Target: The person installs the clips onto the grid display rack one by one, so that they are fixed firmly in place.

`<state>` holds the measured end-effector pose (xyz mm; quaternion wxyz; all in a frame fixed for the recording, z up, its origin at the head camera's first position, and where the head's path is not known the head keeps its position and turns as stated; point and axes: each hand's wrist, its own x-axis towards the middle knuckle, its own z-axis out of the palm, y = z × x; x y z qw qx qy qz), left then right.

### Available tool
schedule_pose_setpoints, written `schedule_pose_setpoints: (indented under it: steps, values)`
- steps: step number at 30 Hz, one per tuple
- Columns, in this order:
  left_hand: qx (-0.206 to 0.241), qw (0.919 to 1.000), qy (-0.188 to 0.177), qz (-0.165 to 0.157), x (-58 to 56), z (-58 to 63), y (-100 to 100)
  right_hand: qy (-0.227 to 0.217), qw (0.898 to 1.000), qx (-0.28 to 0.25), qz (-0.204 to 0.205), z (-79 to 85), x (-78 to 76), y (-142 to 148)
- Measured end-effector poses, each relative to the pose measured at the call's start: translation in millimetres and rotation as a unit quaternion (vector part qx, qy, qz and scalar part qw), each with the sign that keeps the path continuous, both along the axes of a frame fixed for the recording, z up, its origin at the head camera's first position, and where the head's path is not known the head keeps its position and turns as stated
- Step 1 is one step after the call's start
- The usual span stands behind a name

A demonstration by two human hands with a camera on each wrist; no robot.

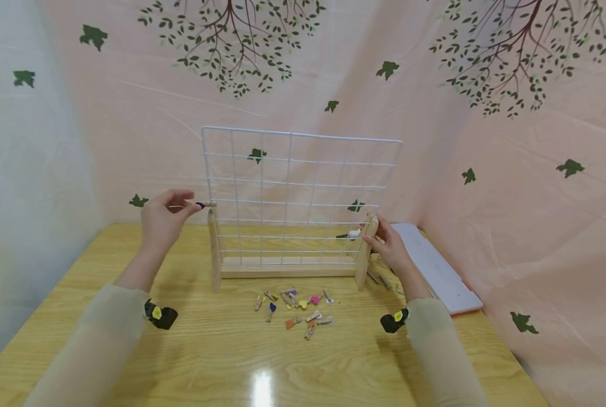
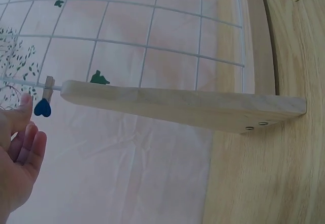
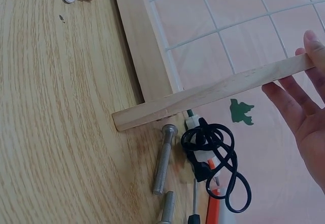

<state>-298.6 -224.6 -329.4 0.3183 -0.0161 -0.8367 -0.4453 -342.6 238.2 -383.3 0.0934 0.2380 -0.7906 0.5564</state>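
Note:
A white wire grid [image 1: 290,183] stands upright in a wooden stand [image 1: 288,272]. A small clothespin with a blue heart [image 2: 43,107] is clipped to the grid's left edge wire, just above the left post. Beside it is my left hand [image 1: 163,217], its thumb and fingers parted; in the left wrist view [a slight gap shows between thumb and heart]. With thumb and fingers, my right hand [image 1: 392,249] grips the upper end of the right wooden post [image 3: 213,89]. Several clothespins with coloured shapes [image 1: 303,305] lie on the table in front of the stand.
Behind the right post lie a coiled black cord [image 3: 223,158] and metal bolts [image 3: 163,163]. A long white panel [image 1: 432,265] rests along the table's right side. A printed cloth [image 1: 333,68] hangs behind the wooden table [image 1: 206,362].

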Motion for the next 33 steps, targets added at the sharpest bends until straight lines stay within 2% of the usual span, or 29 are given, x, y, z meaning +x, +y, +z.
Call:
schedule_pose_setpoints:
  steps: [4,7,10,14,19,24,29,33]
  values:
    - [-0.012,0.9998,-0.008,-0.016,16.7,-0.7,5.9,0.001,1.000,0.004,0.000,1.1,0.4,0.1]
    - [-0.042,0.9977,-0.016,-0.051,27.4,-7.7,16.1,0.003,1.000,0.006,0.002,2.0,-0.1,0.3]
    - [-0.078,0.9924,-0.033,-0.089,35.3,-21.6,29.7,0.001,1.000,0.006,0.005,1.5,-2.5,1.9]
    - [-0.117,0.9811,-0.069,-0.138,41.0,-49.0,47.5,-0.002,1.000,0.012,0.006,-6.4,-9.3,7.2]
    - [-0.145,0.9653,-0.111,-0.186,39.4,-83.3,65.3,-0.001,1.000,0.008,0.004,-14.7,-15.2,10.1]
    - [-0.180,0.9453,-0.135,-0.236,32.2,-109.8,78.2,0.000,1.000,-0.002,0.004,-8.0,-10.3,6.0]
    - [-0.171,0.9272,-0.179,-0.281,27.3,-126.4,86.2,-0.008,1.000,-0.006,0.006,1.5,-0.1,0.6]
    - [-0.166,0.9209,-0.202,-0.289,22.5,-134.3,91.1,-0.007,1.000,-0.004,0.010,1.3,0.4,1.2]
